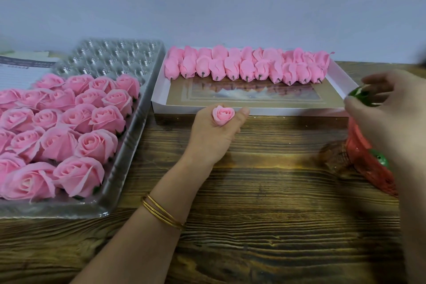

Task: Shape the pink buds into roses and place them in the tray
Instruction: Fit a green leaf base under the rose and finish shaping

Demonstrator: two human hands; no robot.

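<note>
The left hand (213,136) is over the bench (265,191), just in front of the near wall of the box (159,99). Its fingers are curled round a small pink bud (223,115), held upright with the open swirl of petals facing up, and the thumb lies stretched out to the right beside it. Whether the thumb tip touches the box wall cannot be told. The right hand (391,110) is blurred at the right edge, above the box's near right corner. It pinches a green piece (359,97) between thumb and fingers, but the blur hides the piece's exact shape. Below that hand a red basket (366,163) sits on the bench, with another green bit (381,161) showing in it. The box is white and shallow, with a brown printed floor. Against its far wall lie two tight rows of unshaped buds (246,67), their dark stubs pointing toward the person. To the left, touching or just beside the box, sits the clear plastic tray (129,163). Finished roses (57,127) fill its near and left cups in close rows, while the far cups show bare plastic. Behind the tray's far left corner lies a printed paper (20,74). Thin gold bangles (161,213) circle the left wrist. A pale wall (207,7) rises behind the bench.
</note>
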